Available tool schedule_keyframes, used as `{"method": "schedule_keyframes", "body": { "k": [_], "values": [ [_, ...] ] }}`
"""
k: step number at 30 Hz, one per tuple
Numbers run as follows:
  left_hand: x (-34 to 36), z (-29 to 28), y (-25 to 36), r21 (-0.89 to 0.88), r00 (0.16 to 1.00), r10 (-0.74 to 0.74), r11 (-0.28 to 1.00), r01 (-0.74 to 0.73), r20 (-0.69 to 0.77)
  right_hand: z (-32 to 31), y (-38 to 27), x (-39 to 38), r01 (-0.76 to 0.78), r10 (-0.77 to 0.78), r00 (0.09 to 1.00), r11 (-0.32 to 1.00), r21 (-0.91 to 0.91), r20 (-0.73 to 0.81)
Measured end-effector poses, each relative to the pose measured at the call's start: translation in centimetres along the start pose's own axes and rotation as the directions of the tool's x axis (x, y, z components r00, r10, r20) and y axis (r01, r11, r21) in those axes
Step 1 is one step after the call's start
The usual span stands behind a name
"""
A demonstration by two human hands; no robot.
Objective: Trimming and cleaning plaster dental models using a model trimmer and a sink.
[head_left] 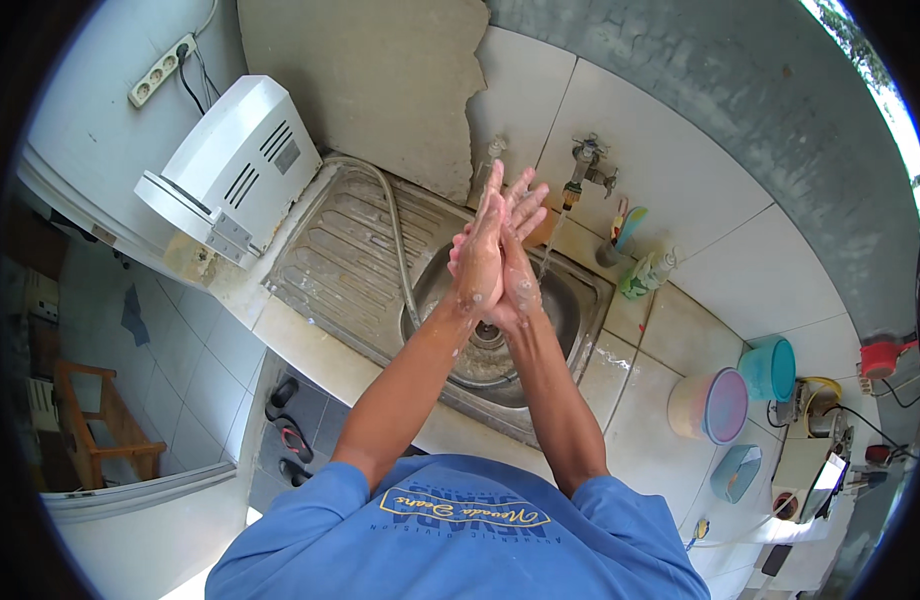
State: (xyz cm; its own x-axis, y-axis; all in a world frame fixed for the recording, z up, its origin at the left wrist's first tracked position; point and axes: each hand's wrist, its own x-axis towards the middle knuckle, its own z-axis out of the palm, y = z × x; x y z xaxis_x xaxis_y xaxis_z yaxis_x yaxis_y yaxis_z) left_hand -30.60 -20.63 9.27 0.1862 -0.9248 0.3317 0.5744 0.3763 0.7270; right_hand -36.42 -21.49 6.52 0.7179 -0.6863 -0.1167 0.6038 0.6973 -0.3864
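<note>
My left hand [479, 262] and my right hand [520, 276] are pressed palm to palm above a steel sink [565, 345]. Both are wet, with white suds on the skin and wrists. Several fingers stretch upward and apart; others overlap at the side, and which hand each belongs to is hard to make out. No object shows between the palms. Just right of the hands, a thin stream of water [550, 243] runs from the wall tap [584, 170] into the bowl. The drain [489, 337] shows below my wrists.
A grey hose [396, 225] crosses the ribbed drainboard [330, 255] into the bowl. A green soap bottle [644, 275] and a cup of toothbrushes [612, 250] stand right of the tap. Farther right are a lidded tub [708, 405] and a turquoise container [768, 369]. A white appliance [242, 155] sits left.
</note>
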Motion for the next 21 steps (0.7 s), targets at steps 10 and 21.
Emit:
{"method": "schedule_keyframes", "body": {
  "k": [10,21],
  "values": [
    [1.1,-1.5,-0.1,-0.568,0.969,-0.236,0.808,0.153,-0.075,4.0,0.5,-1.0,0.058,-0.075,0.976,0.995,-0.085,-0.203],
    [-1.7,-4.6,-13.0,0.689,0.808,-0.129,0.458,0.562,-0.574,-13.5,0.1,2.1,-0.046,-0.761,0.649,-0.034,-0.998,-0.004]
  ]
}}
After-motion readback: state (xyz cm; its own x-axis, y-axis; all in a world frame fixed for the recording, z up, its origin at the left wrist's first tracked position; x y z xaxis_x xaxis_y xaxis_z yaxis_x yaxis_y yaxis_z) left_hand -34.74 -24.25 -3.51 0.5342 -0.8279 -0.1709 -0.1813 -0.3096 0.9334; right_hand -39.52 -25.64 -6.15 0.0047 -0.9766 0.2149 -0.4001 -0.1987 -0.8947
